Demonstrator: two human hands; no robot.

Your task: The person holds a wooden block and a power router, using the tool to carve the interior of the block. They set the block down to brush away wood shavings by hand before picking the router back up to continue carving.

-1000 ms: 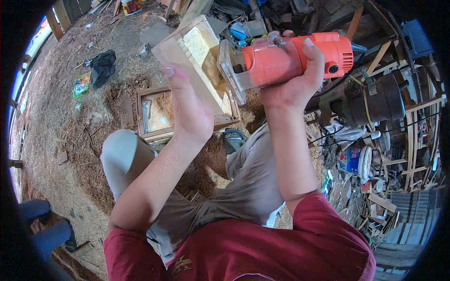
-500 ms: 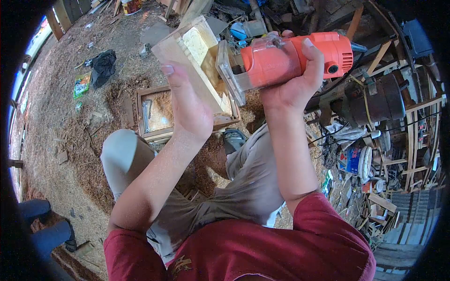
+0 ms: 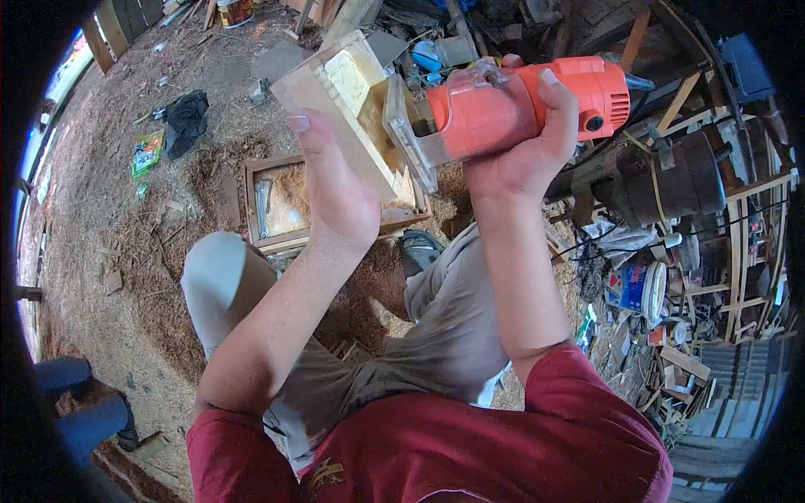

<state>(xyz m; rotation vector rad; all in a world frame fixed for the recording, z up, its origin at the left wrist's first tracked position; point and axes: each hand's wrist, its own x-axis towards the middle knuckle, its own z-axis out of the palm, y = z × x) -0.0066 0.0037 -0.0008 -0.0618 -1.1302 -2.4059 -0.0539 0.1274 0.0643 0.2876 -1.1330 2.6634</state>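
Note:
My right hand [image 3: 524, 159] is wrapped round the body of an orange trim router [image 3: 490, 113], held lying sideways. The clear base [image 3: 407, 134] of the router rests against the edge of a pale wooden box [image 3: 309, 90]. My left hand [image 3: 340, 189] grips that box from the left, thumb up along its outer face; the other fingers are hidden behind it. The box is tilted, with its light inner side showing beside the router. Its cutting bit cannot be made out. Below them, a wooden frame [image 3: 250, 201] with sawdust inside lies on the ground.
Sawdust covers the ground [image 3: 159, 293]. A black plastic bag [image 3: 184, 121] and a green packet [image 3: 147, 152] lie to the left. At right stand a dark metal cylinder [image 3: 675, 180] and a white bucket [image 3: 652, 289], with cables and scrap wood [image 3: 683, 365]. Another person's legs [image 3: 92, 419] show at lower left.
The router and the box have shifted very slightly to the left. Both hands keep their hold.

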